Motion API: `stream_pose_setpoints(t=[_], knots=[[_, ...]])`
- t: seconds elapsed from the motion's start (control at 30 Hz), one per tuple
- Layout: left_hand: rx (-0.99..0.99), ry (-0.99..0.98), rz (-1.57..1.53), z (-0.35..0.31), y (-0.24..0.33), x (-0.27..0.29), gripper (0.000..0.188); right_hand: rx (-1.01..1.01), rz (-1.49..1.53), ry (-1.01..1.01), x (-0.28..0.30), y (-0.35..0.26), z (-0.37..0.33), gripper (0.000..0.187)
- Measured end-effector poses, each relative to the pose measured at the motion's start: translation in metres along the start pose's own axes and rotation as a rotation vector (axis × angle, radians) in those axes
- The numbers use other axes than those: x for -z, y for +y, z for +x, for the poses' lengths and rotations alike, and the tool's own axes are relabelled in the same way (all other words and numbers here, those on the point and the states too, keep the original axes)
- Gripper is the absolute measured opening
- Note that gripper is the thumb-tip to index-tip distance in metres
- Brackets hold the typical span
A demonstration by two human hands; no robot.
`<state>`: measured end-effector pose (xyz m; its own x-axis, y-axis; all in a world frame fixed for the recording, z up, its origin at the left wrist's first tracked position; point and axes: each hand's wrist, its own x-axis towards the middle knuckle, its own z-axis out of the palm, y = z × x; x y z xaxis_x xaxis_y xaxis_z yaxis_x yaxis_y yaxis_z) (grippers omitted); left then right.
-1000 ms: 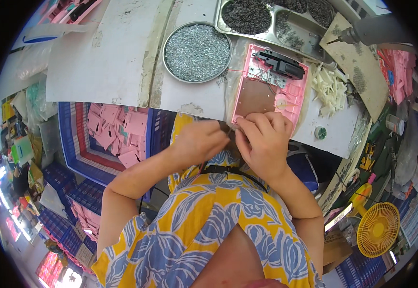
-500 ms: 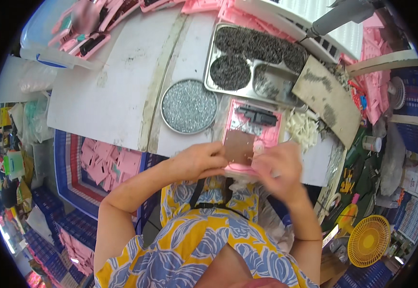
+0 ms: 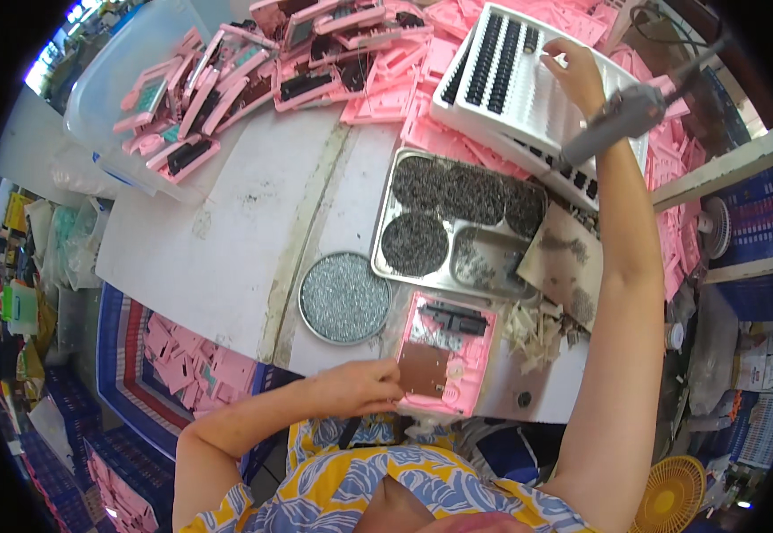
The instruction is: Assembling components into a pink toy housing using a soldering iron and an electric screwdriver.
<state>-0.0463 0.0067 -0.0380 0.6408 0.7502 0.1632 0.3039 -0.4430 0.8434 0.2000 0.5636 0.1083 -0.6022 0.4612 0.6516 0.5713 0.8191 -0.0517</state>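
A pink plastic casing (image 3: pixel 469 395) lies on the table in front of me, with a brown board (image 3: pixel 424 369) and a black part (image 3: pixel 451 318) set inside. My left hand (image 3: pixel 357 388) is closed at its lower left edge, the fingertips gripping the rim. My right arm stretches far forward. Over a white ribbed tray (image 3: pixel 573 111) at the far right hovers my right hand (image 3: pixel 574 78), thumb and forefinger bent and apart, with nothing visible between them. Rows of small black parts (image 3: pixel 497 67) fill the tray's left side.
A round dish of silvery pins (image 3: pixel 344 298) and a metal tray of dark screws (image 3: pixel 377 240) stand beyond the casing. Cream-coloured pieces (image 3: pixel 535 333) lie to its right. A grey power screwdriver (image 3: pixel 613 124) hangs by my right forearm. Pink casings (image 3: pixel 315 84) pile up at the back.
My right hand has left the pink casing and reached forward to the white tray. The view has shifted, showing more of the far table. My left hand stays at the casing.
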Motion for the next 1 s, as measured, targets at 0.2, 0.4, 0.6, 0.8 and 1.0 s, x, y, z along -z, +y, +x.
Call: stream_pose_setpoints(t=[0.2,0.4,0.6,0.8,1.0], knots=[[0.063,-0.021,-0.045,-0.007,0.004,0.0,0.02,0.018,-0.224,-0.041,-0.037,-0.026,0.032,0.012],[0.004,-0.063,-0.031,0.007,-0.004,-0.001,0.019,-0.152,0.121,0.14,-0.019,0.086,0.024,0.016],[0.034,0.072,-0.024,-0.008,-0.003,-0.007,0.022,-0.679,0.305,0.445,0.092,-0.076,-0.115,0.023],[0.084,0.102,-0.034,-0.004,0.001,-0.009,0.021,-1.034,0.622,0.16,0.158,-0.312,-0.312,0.018],[0.074,0.102,-0.008,-0.004,0.004,-0.007,0.021,-0.673,0.499,-0.161,0.121,-0.412,-0.353,0.023]])
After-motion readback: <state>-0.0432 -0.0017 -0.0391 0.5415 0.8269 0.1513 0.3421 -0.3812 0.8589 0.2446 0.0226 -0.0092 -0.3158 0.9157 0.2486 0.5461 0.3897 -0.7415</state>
